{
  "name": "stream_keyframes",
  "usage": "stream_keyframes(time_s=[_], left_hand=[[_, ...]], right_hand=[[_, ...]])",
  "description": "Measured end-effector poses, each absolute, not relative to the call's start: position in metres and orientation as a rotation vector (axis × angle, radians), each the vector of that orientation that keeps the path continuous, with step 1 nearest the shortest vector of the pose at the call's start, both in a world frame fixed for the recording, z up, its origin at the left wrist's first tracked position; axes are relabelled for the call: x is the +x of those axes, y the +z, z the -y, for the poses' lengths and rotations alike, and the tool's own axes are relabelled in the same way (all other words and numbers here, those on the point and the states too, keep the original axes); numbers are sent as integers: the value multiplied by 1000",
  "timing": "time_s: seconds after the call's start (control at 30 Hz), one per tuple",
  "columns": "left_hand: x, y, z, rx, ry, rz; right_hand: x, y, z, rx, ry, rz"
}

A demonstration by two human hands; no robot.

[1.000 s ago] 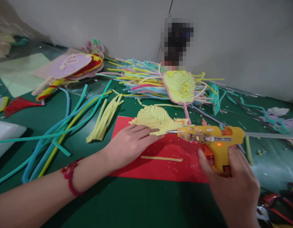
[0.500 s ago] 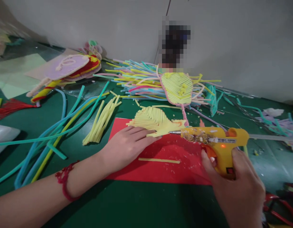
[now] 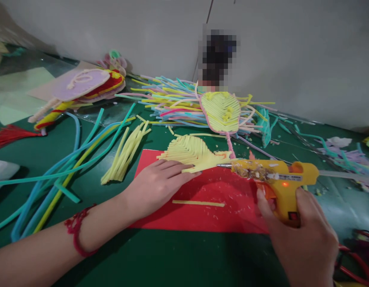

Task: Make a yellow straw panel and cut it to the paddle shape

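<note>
My left hand (image 3: 160,179) holds a yellow leaf-shaped piece (image 3: 188,149) at its near edge, the fingers together and the thumb below. Ribbed rows of pipe cleaners cover the piece's left part; its right part is smooth. In my right hand (image 3: 306,235) is a yellow hot glue gun (image 3: 280,173), its thumb side by the orange trigger and its orange light lit. The metal nozzle points left, at the near edge of the smooth part. Beneath lies a red sheet (image 3: 202,221) with a single pale yellow strip (image 3: 198,203) on it.
A bundle of yellow pipe cleaners (image 3: 126,153) and long blue-green ones (image 3: 61,167) lie left. Behind are a colourful pile (image 3: 169,101) and a pink-edged yellow fan (image 3: 221,113). Finished fans (image 3: 82,83) sit back left; red-handled pliers (image 3: 356,263) lie front right.
The glue gun has moved slightly right along the yellow piece's edge. My left hand keeps its place on the piece. The whole view has shifted a little.
</note>
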State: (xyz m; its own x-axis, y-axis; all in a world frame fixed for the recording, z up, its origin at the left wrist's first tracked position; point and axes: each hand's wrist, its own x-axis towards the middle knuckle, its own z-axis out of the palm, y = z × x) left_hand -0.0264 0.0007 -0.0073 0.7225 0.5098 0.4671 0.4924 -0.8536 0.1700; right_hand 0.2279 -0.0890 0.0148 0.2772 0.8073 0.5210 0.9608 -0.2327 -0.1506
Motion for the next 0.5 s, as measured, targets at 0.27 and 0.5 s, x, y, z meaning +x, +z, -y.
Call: stream_keyframes(time_s=[0.27, 0.5], left_hand=[[-27, -7, -1, 2881, 795, -833], [-27, -6, -1, 2882, 811, -831]], right_hand=[[230, 17, 88, -2111, -479, 1600], [233, 18, 88, -2125, -472, 1590]])
